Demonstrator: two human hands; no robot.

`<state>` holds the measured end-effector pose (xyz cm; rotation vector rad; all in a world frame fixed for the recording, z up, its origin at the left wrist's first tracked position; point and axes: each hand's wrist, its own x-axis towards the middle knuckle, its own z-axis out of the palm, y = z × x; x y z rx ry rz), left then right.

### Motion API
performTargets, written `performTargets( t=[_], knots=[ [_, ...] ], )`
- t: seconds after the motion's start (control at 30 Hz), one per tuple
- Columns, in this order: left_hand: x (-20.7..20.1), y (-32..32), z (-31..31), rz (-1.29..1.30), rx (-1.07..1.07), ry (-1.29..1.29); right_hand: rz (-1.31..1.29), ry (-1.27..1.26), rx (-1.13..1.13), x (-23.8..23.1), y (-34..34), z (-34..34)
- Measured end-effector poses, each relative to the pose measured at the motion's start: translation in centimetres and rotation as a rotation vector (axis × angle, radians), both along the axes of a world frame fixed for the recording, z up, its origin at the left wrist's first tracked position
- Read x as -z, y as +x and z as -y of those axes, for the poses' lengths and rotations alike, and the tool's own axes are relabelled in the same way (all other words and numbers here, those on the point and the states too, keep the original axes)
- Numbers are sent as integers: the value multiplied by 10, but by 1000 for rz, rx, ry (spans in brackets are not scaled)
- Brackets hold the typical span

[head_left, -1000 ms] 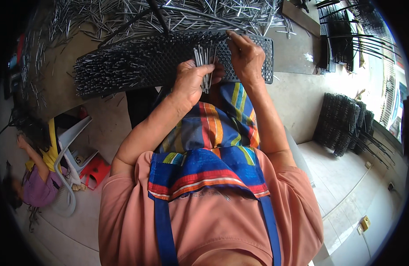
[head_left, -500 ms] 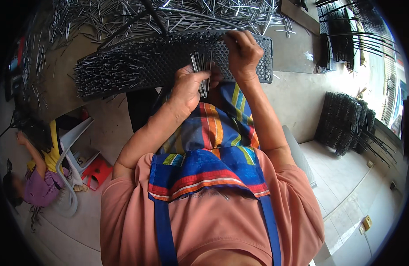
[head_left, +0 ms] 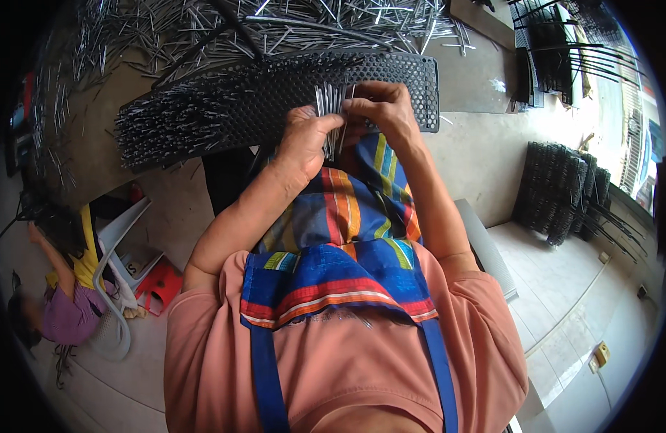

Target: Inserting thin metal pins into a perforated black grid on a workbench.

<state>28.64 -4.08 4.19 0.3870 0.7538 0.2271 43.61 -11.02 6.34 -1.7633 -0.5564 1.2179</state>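
My left hand [head_left: 304, 141] is closed round a bundle of thin silvery metal rods [head_left: 328, 101], its thumb lying across them. The rods fan out a little at their upper ends. My right hand [head_left: 392, 114] is at the bundle's right side, thumb and forefinger pinched on one thin rod; its other fingers are partly hidden. Just beyond both hands lies a long black perforated rack [head_left: 425, 94]. Many thin rods [head_left: 174, 119] stand upright in its holes, packed densely at the left and along the far edge. Bare holes show at its right end.
Loose metal rods [head_left: 311, 32] are heaped on the table [head_left: 477, 83] behind the rack. A dark bar rises from the rack's far side. Stacked black wire racks [head_left: 560, 191] stand on the floor at right. Another person [head_left: 69, 310] sits at far left, near a grey chair [head_left: 116, 317].
My right hand has come down and left from above the rack to the bundle, and now pinches a rod there. My left hand keeps its hold almost unmoved.
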Motion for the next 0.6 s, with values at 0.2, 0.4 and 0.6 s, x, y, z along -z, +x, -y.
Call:
performTargets(
  t=[0.2, 0.4, 0.6],
  knots=[
    [-6, 6, 11, -78, 134, 63, -104, -42, 159, -3, 14, 1],
    [-1, 20, 17, -150, -6, 106, 104, 170, 370, -11, 22, -1],
    [-5, 22, 11, -189, 39, 8, 458, 639, 501, 22, 44, -9]
  ],
)
